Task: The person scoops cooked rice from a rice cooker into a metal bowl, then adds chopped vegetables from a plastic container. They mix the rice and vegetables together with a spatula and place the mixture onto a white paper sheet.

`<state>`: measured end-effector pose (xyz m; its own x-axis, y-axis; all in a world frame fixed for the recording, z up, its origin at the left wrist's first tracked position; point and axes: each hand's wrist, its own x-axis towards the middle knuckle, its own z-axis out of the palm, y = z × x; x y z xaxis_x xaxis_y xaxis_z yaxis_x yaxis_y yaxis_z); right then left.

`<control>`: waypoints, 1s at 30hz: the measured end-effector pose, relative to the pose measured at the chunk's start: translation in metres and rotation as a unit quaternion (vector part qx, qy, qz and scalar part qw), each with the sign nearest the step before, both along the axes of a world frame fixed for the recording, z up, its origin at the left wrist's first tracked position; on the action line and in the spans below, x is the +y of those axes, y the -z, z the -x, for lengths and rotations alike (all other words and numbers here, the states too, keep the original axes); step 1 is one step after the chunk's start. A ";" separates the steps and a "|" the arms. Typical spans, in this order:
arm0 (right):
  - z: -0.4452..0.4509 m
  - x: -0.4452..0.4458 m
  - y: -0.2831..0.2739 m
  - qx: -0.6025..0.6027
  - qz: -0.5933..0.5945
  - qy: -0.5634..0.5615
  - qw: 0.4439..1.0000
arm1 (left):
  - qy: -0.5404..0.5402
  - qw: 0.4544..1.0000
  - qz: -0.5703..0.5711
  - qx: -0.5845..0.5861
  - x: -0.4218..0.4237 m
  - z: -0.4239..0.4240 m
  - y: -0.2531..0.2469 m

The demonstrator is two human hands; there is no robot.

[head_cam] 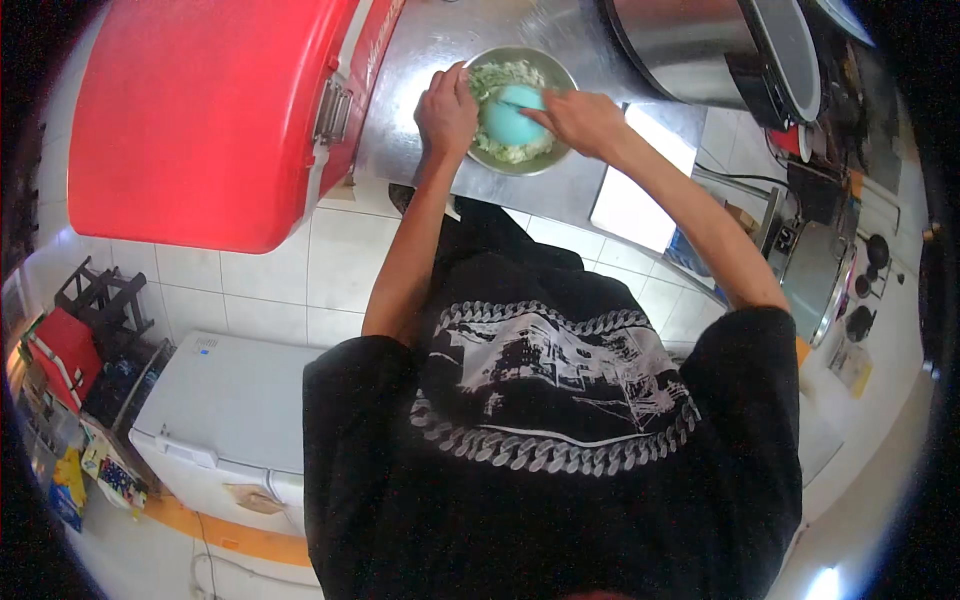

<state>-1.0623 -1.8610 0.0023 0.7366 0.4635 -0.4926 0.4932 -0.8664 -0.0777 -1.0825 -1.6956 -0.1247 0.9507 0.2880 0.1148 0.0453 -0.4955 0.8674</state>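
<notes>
A round metal bowl point(556, 69) stands on a stainless steel table and holds pale green and white chopped food point(517, 152). At the bowl's left side, my left hand point(448, 111) grips the rim. My right hand point(583, 121) holds a turquoise utensil point(513, 124) with a rounded end, which rests in the food inside the bowl. Its exact kind is hard to tell, as my fingers cover part of it.
To the left is a large red cooler box point(195, 120) with a metal latch. A big steel pot point(690, 45) stands at the upper right. Near my right forearm, a white board point(645, 184) lies at the edge of the steel table point(525, 196). A white chest freezer point(232, 405) is at the lower left.
</notes>
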 end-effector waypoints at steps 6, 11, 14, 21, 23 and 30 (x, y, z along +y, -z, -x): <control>0.049 0.021 0.018 0.056 0.080 0.240 0.966 | 0.216 0.972 -0.081 0.037 0.007 -0.056 -0.027; 0.027 -0.011 0.016 0.093 -0.030 0.218 0.971 | -0.020 0.983 -0.149 -0.104 0.020 -0.019 -0.039; 0.008 -0.001 -0.030 0.124 -0.081 0.279 0.949 | -0.168 0.976 -0.135 -0.030 0.005 0.056 -0.029; -0.050 -0.034 0.084 0.106 -0.092 0.129 0.982 | -0.041 0.997 0.024 -0.057 -0.016 0.031 -0.016; -0.066 0.012 0.029 0.238 -0.013 0.082 0.968 | -0.054 0.996 0.044 -0.060 -0.013 0.032 -0.010; 0.005 -0.019 0.012 -0.019 -0.016 -0.139 0.990 | -0.059 0.994 0.083 -0.029 -0.011 0.037 -0.010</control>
<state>-1.0670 -1.8797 -0.0093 0.5954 0.6659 -0.4496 0.7157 -0.6938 -0.0798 -1.1194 -1.7064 -0.1151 0.9023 0.4169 0.1093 0.0428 -0.3391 0.9398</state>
